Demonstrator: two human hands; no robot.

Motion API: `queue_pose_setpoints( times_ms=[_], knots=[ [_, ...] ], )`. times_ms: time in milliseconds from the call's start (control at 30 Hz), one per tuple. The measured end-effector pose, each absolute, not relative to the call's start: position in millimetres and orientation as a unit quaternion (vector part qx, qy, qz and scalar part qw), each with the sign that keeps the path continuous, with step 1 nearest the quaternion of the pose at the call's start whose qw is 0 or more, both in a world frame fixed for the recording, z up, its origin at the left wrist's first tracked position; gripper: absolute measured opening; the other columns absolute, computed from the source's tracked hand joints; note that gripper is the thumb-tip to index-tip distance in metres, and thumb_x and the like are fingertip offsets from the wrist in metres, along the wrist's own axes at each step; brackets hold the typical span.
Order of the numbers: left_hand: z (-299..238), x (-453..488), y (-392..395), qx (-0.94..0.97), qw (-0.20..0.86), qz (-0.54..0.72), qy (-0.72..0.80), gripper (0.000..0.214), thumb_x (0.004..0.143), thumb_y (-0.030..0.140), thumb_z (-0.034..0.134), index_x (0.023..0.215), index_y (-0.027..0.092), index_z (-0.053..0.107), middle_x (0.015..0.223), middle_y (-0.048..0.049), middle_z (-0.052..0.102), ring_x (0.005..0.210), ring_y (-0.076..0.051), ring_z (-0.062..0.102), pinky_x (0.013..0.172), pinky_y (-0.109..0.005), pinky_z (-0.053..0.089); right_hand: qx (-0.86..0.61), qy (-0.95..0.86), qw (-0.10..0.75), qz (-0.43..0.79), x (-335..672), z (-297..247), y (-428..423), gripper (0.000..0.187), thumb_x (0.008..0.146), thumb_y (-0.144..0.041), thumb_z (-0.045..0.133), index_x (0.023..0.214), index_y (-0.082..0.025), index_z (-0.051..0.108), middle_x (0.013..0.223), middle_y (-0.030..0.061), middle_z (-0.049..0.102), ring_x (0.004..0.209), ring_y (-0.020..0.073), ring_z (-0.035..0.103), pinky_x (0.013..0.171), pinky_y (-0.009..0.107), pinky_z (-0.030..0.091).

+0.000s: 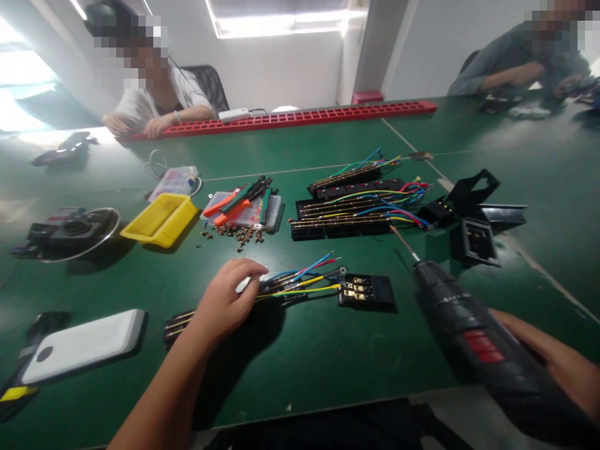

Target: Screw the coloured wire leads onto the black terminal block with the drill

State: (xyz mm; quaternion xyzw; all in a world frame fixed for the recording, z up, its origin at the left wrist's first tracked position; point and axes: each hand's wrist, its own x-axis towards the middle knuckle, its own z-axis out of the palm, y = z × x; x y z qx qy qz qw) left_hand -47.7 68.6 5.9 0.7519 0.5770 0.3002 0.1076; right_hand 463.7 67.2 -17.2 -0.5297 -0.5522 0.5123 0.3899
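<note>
My left hand [225, 300] rests curled, fingers down, on a black strip with brass bars and coloured wires [300, 281] lying on the green table [300, 369]. A small black socket block [365, 291] sits at the wires' right end. My right hand [557, 362] grips a black electric screwdriver [469, 331] with red marks; its bit [404, 244] points up-left toward a stack of wired black strips [356, 209].
A pile of small screws [237, 232], red-handled pliers on a clear parts box [244, 203], a yellow tray [162, 219], a white phone-like device [84, 345] and black housings [473, 212] lie about. Two other people sit at the far side behind a red rail [300, 117].
</note>
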Motion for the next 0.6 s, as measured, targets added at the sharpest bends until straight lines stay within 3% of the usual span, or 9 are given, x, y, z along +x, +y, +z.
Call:
queue_pose_setpoints(
  times_ms=[133,267,400,600],
  knots=[
    [7,-26,67,0.815,0.114,0.246,0.512,0.019,0.099,0.021,0.051,0.111,0.019,0.066,0.106,-0.007,0.066,0.099,-0.021,0.057,0.089,-0.037,0.046,-0.508,-0.787,0.23,0.263,445,-9,67,0.036,0.083,-0.043,0.072,0.115,-0.027,0.072,0.111,0.01,0.063,0.097,0.0395,0.06,0.082,0.055,0.054],
    [3,-7,68,0.844,0.035,0.176,0.506,0.02,0.098,0.027,0.057,0.116,0.021,0.065,0.115,-0.0082,0.066,0.103,-0.025,0.055,0.088,-0.041,0.045,-0.452,-0.87,0.147,0.13,433,-3,75,0.029,0.097,-0.035,0.048,0.116,-0.019,0.062,0.109,0.0074,0.062,0.092,0.0316,0.061,0.072,0.046,0.053],
    [-6,-6,71,0.855,-0.022,0.114,0.505,0.019,0.1,0.029,0.055,0.115,0.022,0.064,0.11,-0.0067,0.066,0.099,-0.026,0.057,0.082,-0.04,0.043,-0.439,-0.891,0.106,0.052,427,-1,84,0.03,0.095,-0.029,0.043,0.119,-0.016,0.056,0.106,0.0089,0.06,0.089,0.03,0.06,0.07,0.043,0.05],
    [-12,-22,72,0.842,-0.031,0.129,0.523,0.02,0.103,0.029,0.048,0.106,0.021,0.065,0.095,-0.0055,0.066,0.085,-0.022,0.056,0.075,-0.035,0.042,-0.433,-0.898,0.079,0.018,430,-6,95,0.04,0.087,-0.018,0.042,0.125,-0.011,0.051,0.109,0.0152,0.057,0.095,0.0332,0.058,0.078,0.046,0.048]
  ],
)
